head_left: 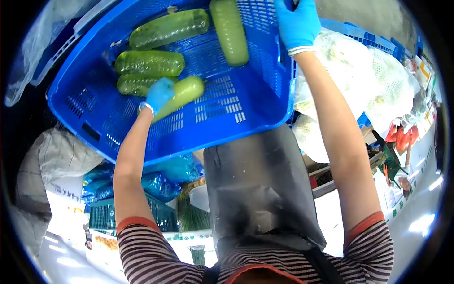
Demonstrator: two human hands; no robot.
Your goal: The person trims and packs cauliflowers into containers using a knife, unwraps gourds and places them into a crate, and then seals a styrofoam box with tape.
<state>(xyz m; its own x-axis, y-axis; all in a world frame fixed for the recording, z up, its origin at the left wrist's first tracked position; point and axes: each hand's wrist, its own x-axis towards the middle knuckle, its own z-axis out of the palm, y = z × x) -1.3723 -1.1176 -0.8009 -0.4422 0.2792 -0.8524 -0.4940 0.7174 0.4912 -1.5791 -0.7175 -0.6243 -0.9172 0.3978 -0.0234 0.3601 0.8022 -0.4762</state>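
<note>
My left hand (160, 94), in a blue glove, is closed on a long pale green gourd (187, 91) lying on the floor of a blue plastic crate (257, 102). Right by that hand lie two darker green gourds (150, 63), side by side and shiny as if wrapped in clear film. Farther back are another green gourd (169, 29) and a paler one (230, 33) near the crate's right side. My right hand (298, 23), also blue-gloved, grips the crate's rim at the upper right; its fingertips are partly hidden. The crate looks tilted.
White net sacks (347, 71) of pale produce stand right of the crate. A dark apron (260, 184) covers my front. Below the crate at left are blue plastic bags (163, 182) and a green crate (101, 215). Another person (402, 184) shows at far right.
</note>
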